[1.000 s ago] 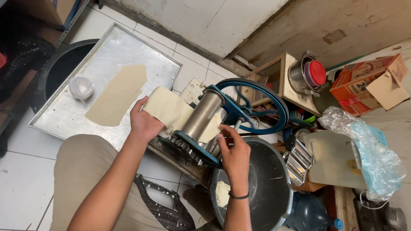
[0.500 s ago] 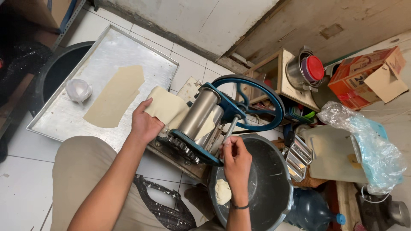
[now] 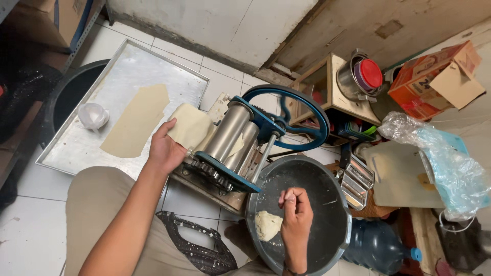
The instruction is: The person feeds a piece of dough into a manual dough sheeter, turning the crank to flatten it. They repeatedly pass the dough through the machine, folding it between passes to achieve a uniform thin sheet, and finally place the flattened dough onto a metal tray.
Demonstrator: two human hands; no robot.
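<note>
Flanking dough roller [image 3: 240,143]: tray [image 3: 117,66], tiled floor [image 3: 30,225]

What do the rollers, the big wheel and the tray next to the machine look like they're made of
Rollers: bare polished metal, likely steel, with bright streaks. Wheel: metal painted blue, probably cast; slight sheen. Tray: dull grey sheet metal with a folded rim, perhaps aluminium or steel.

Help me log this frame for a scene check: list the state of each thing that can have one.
left hand: gripping the dough sheet at the rollers
right hand: fingers pinched, over the dark basin
dough lump: lying in the basin
flat dough sheet: laid out on the metal tray
cardboard box: flap open
plastic cup: on its side on the tray
</note>
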